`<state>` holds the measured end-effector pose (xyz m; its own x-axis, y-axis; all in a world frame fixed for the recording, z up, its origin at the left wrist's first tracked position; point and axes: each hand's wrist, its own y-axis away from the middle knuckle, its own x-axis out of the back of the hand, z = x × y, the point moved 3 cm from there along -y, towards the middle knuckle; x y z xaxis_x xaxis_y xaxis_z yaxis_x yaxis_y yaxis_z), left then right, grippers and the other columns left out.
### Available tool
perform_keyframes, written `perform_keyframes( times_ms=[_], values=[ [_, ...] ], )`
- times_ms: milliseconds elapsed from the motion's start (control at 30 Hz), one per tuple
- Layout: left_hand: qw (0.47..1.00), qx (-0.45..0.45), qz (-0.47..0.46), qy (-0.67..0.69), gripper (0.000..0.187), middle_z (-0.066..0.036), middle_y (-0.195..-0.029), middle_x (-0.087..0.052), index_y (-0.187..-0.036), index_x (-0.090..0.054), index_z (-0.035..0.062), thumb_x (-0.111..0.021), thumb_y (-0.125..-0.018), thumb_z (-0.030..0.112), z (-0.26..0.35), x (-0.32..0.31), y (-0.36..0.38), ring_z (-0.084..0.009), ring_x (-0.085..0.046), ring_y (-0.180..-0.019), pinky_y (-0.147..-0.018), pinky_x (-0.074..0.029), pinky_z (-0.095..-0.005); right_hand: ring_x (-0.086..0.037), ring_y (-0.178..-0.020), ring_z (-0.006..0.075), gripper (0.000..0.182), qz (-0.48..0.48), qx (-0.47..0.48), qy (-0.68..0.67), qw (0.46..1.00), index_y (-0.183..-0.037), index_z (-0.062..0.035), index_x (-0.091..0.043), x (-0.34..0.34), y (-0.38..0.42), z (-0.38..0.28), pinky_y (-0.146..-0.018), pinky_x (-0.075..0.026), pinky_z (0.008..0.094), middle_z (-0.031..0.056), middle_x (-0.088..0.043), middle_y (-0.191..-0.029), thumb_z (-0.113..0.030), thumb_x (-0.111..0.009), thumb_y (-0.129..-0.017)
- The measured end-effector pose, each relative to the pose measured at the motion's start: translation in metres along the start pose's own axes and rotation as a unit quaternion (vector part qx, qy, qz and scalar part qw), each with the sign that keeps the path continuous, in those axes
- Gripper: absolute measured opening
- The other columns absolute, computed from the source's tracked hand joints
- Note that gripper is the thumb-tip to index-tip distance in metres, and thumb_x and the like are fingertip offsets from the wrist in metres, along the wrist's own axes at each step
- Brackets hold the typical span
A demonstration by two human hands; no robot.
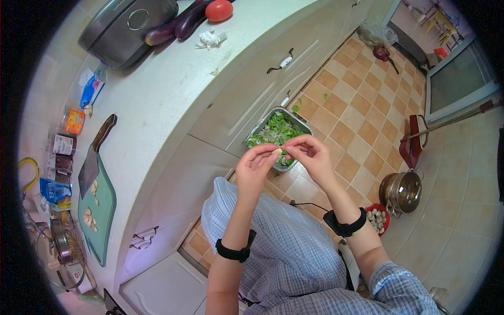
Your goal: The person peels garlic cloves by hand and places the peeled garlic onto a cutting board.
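Note:
Both of my hands meet above a metal bin (308, 127) lined with green leaf scraps and pale peelings (279, 126). Between the thumb and fingers of my left hand (255, 164) is a small pale garlic clove (277, 151). My right hand (311, 157) is pinched right beside the clove, its fingertips close to it; whatever they grip is too small to make out. On the counter at the left, a green cutting board (107, 210) holds several garlic cloves (89, 219), and a cleaver (92, 167) lies over the board's upper end.
The white counter (163, 100) bears a dark cooker (123, 29), eggplants (189, 21), a tomato (219, 10), crumpled tissue (210, 39) and packets. On the tiled floor (344, 123) stand a steel pot (407, 192), a red bowl (387, 223) and a dustpan (412, 144).

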<state>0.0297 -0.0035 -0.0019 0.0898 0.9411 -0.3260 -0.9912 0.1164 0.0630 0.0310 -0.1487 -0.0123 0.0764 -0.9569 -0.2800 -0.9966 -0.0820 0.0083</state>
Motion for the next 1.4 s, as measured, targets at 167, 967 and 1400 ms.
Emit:
perform_keyframes(
  times_ms=[167,967,1400],
  values=[
    [1.0,0.001,0.003,-0.012,0.019,-0.009,-0.095,-0.057,-0.094,-0.054,-0.0042,-0.059,-0.076,-0.003,0.002,0.001,0.0,-0.0141,-0.055,-0.089,-0.08,-0.044,-0.0242,-0.058,-0.079,0.0111,0.014,0.011,0.06,0.091,0.994,-0.091,-0.0021,-0.056,-0.006,0.002,-0.01,-0.068,-0.047,0.0238,0.006,-0.06,-0.089,-0.005,-0.059,-0.078],
    [0.999,-0.029,0.025,-0.033,0.015,-0.01,-0.091,-0.059,-0.091,-0.056,-0.004,-0.058,-0.076,-0.003,0.01,-0.007,0.006,-0.0142,-0.057,-0.086,-0.078,-0.045,-0.0243,-0.058,-0.07,0.0162,0.012,-0.009,0.221,0.252,0.942,-0.084,0.0001,-0.061,-0.01,0.007,-0.028,-0.062,-0.047,0.0245,0.009,-0.06,-0.08,-0.001,-0.061,-0.073],
    [0.999,0.003,0.037,-0.027,0.015,-0.01,-0.091,-0.059,-0.091,-0.056,-0.0032,-0.059,-0.076,-0.001,0.006,-0.001,0.004,-0.0153,-0.057,-0.086,-0.078,-0.045,-0.0246,-0.059,-0.072,0.0157,0.012,0.003,0.195,0.22,0.956,-0.084,0.0002,-0.061,-0.01,0.006,-0.024,-0.064,-0.048,0.0242,0.009,-0.06,-0.08,-0.002,-0.061,-0.073]
  ],
)
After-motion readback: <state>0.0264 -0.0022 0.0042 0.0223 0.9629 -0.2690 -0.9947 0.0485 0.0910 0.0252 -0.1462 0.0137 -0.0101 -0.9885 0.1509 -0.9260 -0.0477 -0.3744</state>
